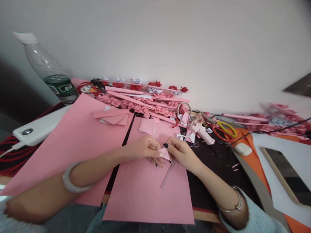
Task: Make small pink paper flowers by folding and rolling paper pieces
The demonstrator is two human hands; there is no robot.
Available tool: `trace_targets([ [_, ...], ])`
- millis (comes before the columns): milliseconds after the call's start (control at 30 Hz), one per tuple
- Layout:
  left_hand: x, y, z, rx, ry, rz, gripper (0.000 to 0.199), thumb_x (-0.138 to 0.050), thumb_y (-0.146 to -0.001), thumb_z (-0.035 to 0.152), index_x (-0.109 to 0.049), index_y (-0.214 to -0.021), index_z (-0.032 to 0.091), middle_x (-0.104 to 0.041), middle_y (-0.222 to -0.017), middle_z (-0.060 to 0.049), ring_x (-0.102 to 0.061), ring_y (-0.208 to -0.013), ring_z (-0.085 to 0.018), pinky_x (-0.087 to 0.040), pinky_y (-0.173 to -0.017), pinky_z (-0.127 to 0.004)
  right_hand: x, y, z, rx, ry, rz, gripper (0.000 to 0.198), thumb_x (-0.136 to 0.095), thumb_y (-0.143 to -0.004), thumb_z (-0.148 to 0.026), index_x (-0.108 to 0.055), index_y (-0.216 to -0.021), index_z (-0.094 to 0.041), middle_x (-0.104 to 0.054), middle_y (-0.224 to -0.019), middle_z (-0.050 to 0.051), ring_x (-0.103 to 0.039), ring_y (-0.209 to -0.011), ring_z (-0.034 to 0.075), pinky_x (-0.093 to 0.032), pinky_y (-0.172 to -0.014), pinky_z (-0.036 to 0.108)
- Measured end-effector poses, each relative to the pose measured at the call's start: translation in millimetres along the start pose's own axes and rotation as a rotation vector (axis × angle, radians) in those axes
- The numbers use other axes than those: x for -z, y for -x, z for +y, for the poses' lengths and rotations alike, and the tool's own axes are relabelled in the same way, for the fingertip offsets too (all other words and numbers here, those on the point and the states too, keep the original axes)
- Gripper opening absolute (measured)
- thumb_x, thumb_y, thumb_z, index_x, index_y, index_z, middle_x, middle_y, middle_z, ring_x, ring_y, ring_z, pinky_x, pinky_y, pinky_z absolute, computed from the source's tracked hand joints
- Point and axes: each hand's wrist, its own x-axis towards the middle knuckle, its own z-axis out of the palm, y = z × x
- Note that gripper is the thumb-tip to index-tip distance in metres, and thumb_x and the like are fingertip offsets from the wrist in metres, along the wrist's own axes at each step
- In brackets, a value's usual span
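Observation:
Between my two hands is a small folded piece of pink paper. My left hand pinches its left side with thumb and fingers. From the other side, my right hand grips its upper right edge, dark-painted thumbnail showing. A pale translucent strip, perhaps a glue stick, slants down from under my right hand; whether that hand holds it I cannot tell. Both hands are over a large pink sheet. Just beyond them lies a stack of small pink paper squares.
A pink glue gun and yellow-handled scissors lie right of my hands. Paper flowers and rolled pink tubes line the wall. At left are a water bottle and white power bank; at right, a phone and earbud case.

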Motion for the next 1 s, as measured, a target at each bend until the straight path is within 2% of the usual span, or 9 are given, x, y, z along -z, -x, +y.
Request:
trace_targets([
  [233,0.0,0.0,2.4,-0.008,0.003,0.002,0.017,-0.061,-0.079,0.027,-0.065,-0.077,0.01,-0.072,-0.079,-0.01,-0.069,-0.072,-0.017,-0.054,-0.065,-0.025,-1.7,-1.6,3.3,0.002,-0.156,0.05,0.022,-0.047,-0.087,-0.038,-0.044,-0.075,-0.019,-0.045,-0.05,-0.007,-0.043,-0.041,0.008,-0.036,-0.042,0.021],
  [367,0.0,0.7,1.6,-0.008,-0.004,-0.012,0.018,-0.061,-0.079,0.027,-0.066,-0.082,0.011,-0.072,-0.082,-0.01,-0.069,-0.072,-0.017,-0.054,-0.065,-0.025,-1.9,-2.3,6.8,-0.025,-0.196,0.035,0.019,-0.054,-0.083,-0.035,-0.043,-0.078,-0.02,-0.045,-0.052,-0.008,-0.044,-0.04,0.008,-0.036,-0.042,0.021],
  [600,1.4,0.8,-0.6,-0.006,-0.061,-0.057,0.024,-0.059,-0.08,0.031,-0.066,-0.088,0.01,-0.072,-0.084,-0.012,-0.069,-0.073,-0.017,-0.054,-0.066,-0.027,1.4,-0.8,2.4,-0.043,-0.035,-0.063,0.027,-0.047,-0.086,-0.036,-0.046,-0.068,-0.017,-0.046,-0.048,-0.006,-0.041,-0.042,0.007,-0.03,-0.043,0.02],
  [1000,-0.3,1.3,2.5,-0.005,-0.05,-0.051,0.023,-0.06,-0.08,0.033,-0.066,-0.086,0.012,-0.072,-0.086,-0.012,-0.069,-0.074,-0.018,-0.054,-0.066,-0.026,0.8,1.6,-1.5,0.014,0.18,-0.002,0.026,-0.044,-0.086,-0.025,-0.043,-0.062,-0.018,-0.046,-0.049,-0.005,-0.039,-0.044,0.007,-0.031,-0.045,0.019],
])
